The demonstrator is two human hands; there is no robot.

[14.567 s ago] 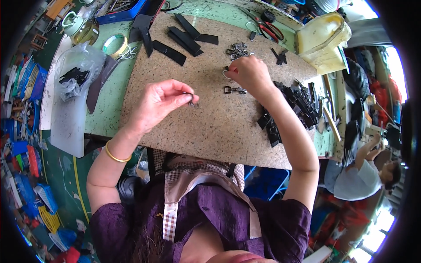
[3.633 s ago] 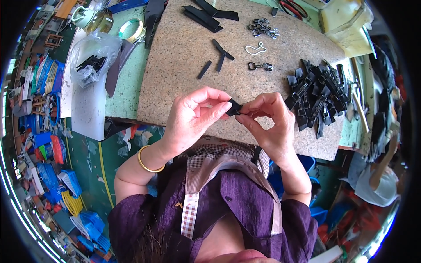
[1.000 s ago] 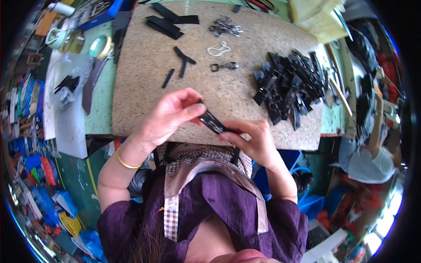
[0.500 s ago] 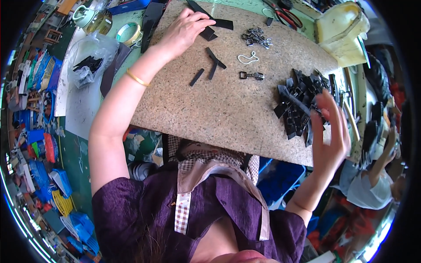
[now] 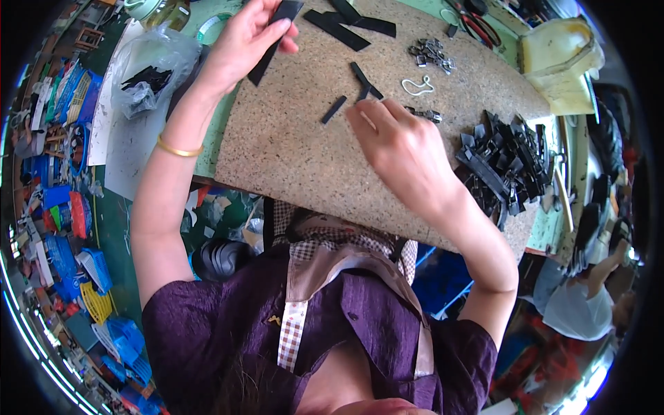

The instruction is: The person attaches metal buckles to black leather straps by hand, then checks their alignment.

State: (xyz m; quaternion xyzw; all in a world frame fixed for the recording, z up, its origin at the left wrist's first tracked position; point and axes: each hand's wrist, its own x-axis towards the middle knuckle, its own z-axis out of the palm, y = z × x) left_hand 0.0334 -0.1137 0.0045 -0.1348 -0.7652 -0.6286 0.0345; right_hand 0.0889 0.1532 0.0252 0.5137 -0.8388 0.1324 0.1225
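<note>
My left hand (image 5: 250, 40) grips a flat black strip (image 5: 265, 61) between thumb and fingers at the board's far left edge. My right hand (image 5: 401, 142) is over the middle of the board, palm down with fingers curled in. Whatever its fingertips may hold is hidden. Right by them lie thin black strips (image 5: 360, 75), and a short black strip (image 5: 334, 109) is just to their left. Beyond that hand, a metal clasp (image 5: 427, 115) is partly covered. Wider black strips (image 5: 337, 30) cross each other at the far side.
Right of my right hand is a heap of black straps with buckles (image 5: 505, 162). Small metal clasps (image 5: 432, 55) and a white cord loop (image 5: 418, 86) lie farther back. A plastic bag (image 5: 149, 76), pliers (image 5: 478, 29) and a yellowish container (image 5: 564, 55) surround the speckled board (image 5: 277, 145).
My left hand has lifted a black strip and moved left with it. My right hand has come from the buckled heap leftward to the thin strips. The view has shifted slightly.
</note>
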